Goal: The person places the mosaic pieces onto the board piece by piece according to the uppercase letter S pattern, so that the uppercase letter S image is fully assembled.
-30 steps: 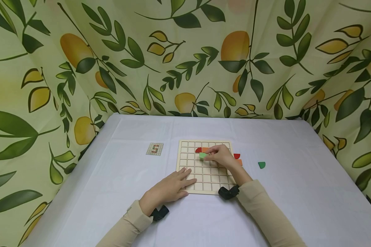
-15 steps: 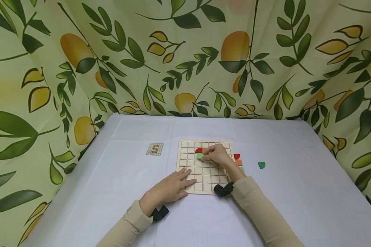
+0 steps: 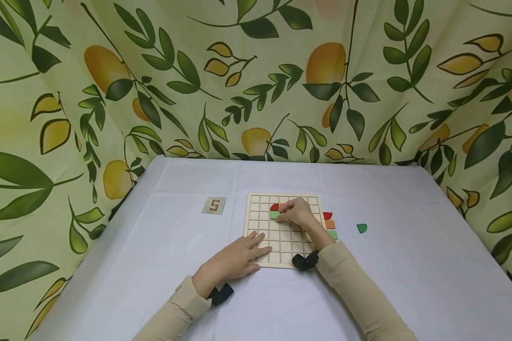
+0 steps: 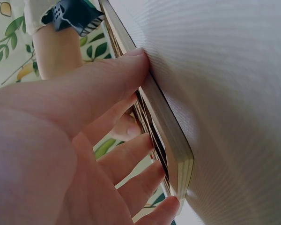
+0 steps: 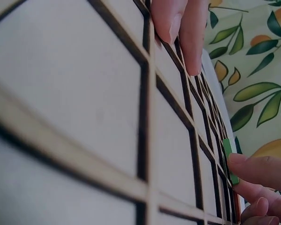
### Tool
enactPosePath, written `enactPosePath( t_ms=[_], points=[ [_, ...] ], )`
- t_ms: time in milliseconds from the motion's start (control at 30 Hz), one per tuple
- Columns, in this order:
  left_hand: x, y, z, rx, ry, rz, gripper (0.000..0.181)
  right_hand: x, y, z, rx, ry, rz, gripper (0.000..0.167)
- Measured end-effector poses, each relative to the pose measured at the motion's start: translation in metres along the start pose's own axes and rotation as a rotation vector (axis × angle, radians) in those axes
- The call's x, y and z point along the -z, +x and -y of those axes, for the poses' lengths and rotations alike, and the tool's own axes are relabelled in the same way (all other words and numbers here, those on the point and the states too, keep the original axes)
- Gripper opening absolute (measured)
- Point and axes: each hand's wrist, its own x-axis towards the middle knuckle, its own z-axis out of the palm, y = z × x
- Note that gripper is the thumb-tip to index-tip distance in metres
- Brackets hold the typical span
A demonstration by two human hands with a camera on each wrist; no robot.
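A wooden grid board (image 3: 252, 222) lies on the white table. My left hand (image 3: 234, 258) rests spread over its near left corner, the left wrist view showing the thumb (image 4: 126, 68) against the board's edge (image 4: 171, 136). In the upper part of the grid, the right hand (image 3: 297, 213) pinches a light green square tile (image 3: 274, 215) at its right side; this tile (image 5: 230, 159) is under the fingertips in the right wrist view. Just above it sits a red rounded piece (image 3: 275, 207), beside an orange tile (image 3: 282, 205) partly hidden by the right hand.
Right of the board lie a red piece (image 3: 327, 215), an orange tile (image 3: 330, 224) and a light green tile (image 3: 333, 234). Farther right is a dark green piece (image 3: 361, 228). A small patterned card (image 3: 214, 205) lies to the left. Leaf-print cloth hangs behind.
The right hand has shifted slightly left with the light green tile, which now lies flatter in a grid cell below the red piece. The left hand has stayed put.
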Motion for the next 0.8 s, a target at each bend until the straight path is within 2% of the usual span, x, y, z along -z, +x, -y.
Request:
enactPosePath(
  t_ms=[333, 800],
  points=[
    [0.0004, 0.0015, -0.0001, 0.008, -0.011, 0.009, 0.05, -0.0022, 0.001, 0.0, 0.004, -0.011, -0.019, 0.02],
    [0.0019, 0.0, -0.0007, 0.018, -0.016, 0.015, 0.049, -0.0014, -0.001, -0.0003, 0.009, 0.029, -0.012, 0.018]
  ],
)
